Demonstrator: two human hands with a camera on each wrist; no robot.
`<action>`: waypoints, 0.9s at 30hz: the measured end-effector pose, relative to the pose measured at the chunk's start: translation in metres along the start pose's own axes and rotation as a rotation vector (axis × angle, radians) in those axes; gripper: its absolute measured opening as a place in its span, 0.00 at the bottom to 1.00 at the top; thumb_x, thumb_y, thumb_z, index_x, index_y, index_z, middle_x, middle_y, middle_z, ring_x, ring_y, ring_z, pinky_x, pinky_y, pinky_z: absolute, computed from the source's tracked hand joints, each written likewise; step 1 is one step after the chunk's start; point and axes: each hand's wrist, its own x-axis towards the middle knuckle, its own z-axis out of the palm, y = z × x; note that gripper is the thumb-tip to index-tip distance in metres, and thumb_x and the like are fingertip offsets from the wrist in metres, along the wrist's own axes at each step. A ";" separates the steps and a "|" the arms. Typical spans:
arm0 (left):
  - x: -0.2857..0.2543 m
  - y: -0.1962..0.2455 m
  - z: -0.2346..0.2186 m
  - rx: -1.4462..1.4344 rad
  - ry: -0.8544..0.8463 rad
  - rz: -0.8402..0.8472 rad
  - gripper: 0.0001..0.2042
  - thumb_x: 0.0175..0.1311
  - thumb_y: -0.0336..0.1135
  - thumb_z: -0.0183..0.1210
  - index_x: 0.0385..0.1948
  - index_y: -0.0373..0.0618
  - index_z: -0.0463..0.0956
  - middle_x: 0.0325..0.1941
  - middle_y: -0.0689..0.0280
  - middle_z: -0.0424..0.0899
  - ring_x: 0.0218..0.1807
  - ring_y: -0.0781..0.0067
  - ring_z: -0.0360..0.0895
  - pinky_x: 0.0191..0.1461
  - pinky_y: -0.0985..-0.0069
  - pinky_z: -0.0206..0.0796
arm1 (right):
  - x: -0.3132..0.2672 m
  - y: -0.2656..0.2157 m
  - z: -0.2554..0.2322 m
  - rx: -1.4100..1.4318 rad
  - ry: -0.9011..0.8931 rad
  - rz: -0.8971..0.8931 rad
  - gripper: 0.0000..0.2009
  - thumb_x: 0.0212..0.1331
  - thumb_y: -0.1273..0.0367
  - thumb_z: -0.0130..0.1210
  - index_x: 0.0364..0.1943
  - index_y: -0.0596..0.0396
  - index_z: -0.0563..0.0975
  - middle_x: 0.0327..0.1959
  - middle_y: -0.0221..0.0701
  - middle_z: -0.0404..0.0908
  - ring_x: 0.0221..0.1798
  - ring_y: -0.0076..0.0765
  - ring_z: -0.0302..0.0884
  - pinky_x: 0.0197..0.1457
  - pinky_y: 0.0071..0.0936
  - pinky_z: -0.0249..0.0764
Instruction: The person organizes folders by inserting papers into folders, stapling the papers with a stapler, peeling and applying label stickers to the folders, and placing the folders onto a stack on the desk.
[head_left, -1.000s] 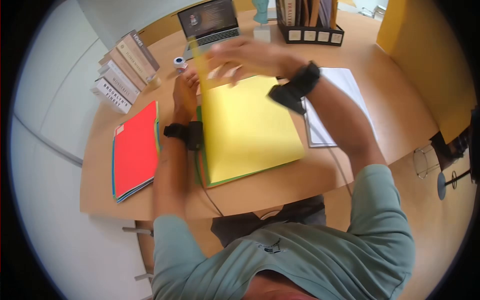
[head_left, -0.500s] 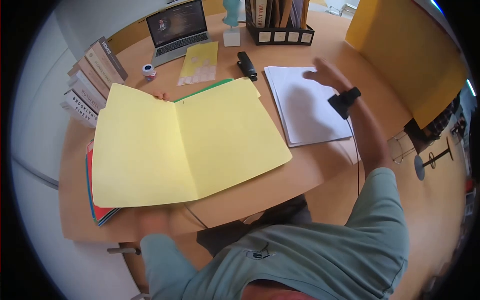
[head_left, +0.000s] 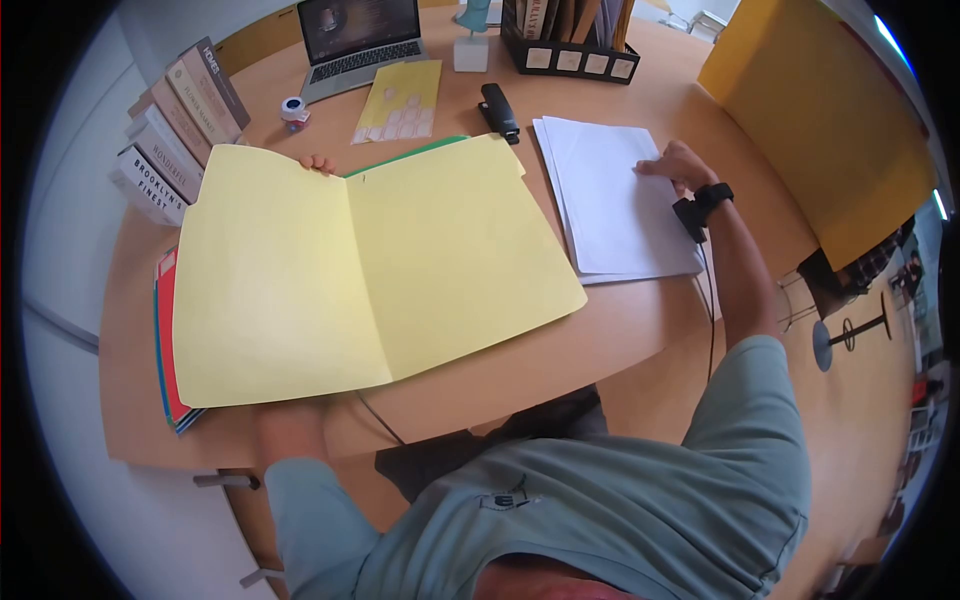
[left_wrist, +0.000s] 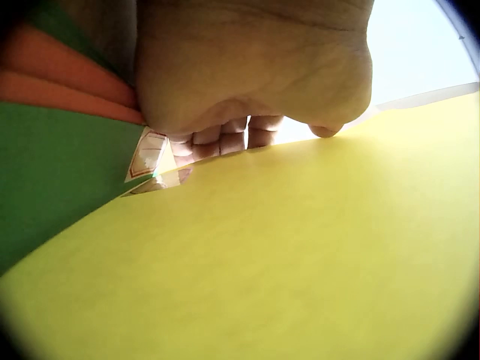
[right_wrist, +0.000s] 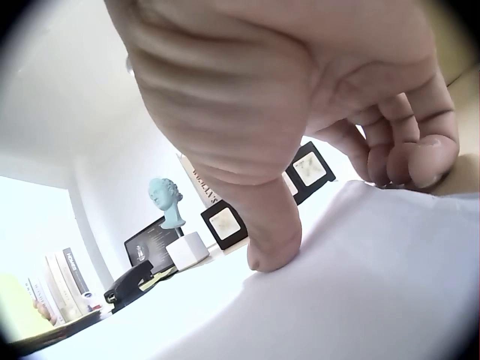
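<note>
A yellow folder (head_left: 460,240) lies spread wide, its right half on a green folder (head_left: 425,155) and its left cover raised. My left hand (left_wrist: 255,71) is mostly hidden under that cover; its fingers (head_left: 318,163) curl over the top edge and hold it. At the right edge of a stack of white paper (head_left: 605,205), my right hand (head_left: 685,168) has its thumb on the top sheet and its fingers bent at the edge. The right wrist view shows the thumb (right_wrist: 274,240) pressing the paper, with the fingertips beside a slightly raised edge.
Red and blue folders (head_left: 168,340) stick out beneath the yellow cover. Behind are a black stapler (head_left: 498,112), a yellow sheet with labels (head_left: 400,100), a small round-topped item (head_left: 294,113), a laptop (head_left: 362,45), books (head_left: 180,125) and a black file box (head_left: 570,60). A yellow partition (head_left: 815,120) borders the right.
The yellow folder has been opened, its cover swung left by my left hand. My right hand has left the folder, crossed to the right and come down on the white paper's edge.
</note>
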 end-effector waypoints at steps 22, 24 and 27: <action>0.004 -0.005 -0.001 -0.087 -0.033 0.050 0.16 0.70 0.44 0.50 0.47 0.40 0.74 0.44 0.61 0.80 0.48 0.64 0.75 0.65 0.66 0.59 | -0.033 -0.079 -0.086 0.820 0.209 -0.377 0.15 0.65 0.62 0.56 0.43 0.62 0.79 0.32 0.27 0.80 0.31 0.22 0.75 0.39 0.21 0.72; 0.002 -0.001 0.004 -0.099 -0.035 0.056 0.16 0.70 0.44 0.50 0.47 0.40 0.74 0.44 0.61 0.80 0.48 0.64 0.75 0.65 0.66 0.59 | -0.033 -0.101 -0.075 0.831 0.099 -0.452 0.15 0.65 0.62 0.56 0.44 0.62 0.79 0.33 0.27 0.80 0.33 0.21 0.77 0.40 0.21 0.73; 0.000 0.001 0.002 -0.115 -0.038 0.062 0.16 0.70 0.44 0.50 0.46 0.40 0.74 0.43 0.61 0.80 0.48 0.64 0.75 0.65 0.65 0.59 | -0.012 -0.130 -0.039 0.837 -0.014 -0.603 0.11 0.64 0.63 0.57 0.39 0.58 0.79 0.32 0.24 0.79 0.36 0.20 0.77 0.40 0.19 0.73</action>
